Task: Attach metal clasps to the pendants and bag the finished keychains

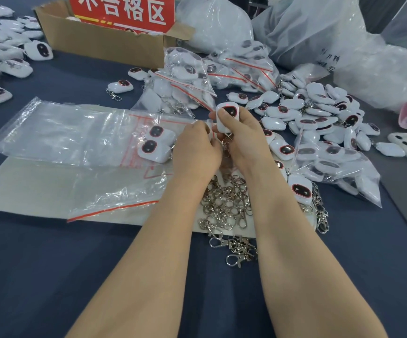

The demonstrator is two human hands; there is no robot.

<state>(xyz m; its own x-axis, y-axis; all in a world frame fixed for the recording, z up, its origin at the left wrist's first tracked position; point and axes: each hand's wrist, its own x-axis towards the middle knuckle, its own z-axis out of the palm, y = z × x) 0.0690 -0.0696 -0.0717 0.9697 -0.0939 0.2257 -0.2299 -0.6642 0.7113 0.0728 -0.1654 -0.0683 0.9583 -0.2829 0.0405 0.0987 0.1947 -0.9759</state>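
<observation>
Item, frame centre: pendant (227, 117) gripped in my right hand (244, 140), clasp (226, 145) dangling beneath, my left hand (195, 147) pinching the clasp at its top; I should hold the pendant steady while seating the clasp.

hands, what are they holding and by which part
The right hand grips a white pendant around its lower half, thumb on its face. The left hand curls its fingers toward the clasp hanging below; its hold is hidden.

White pendant (225, 118) upright, clasp (226, 145) dangling; loose clasps (224, 206) heaped beneath.
</observation>
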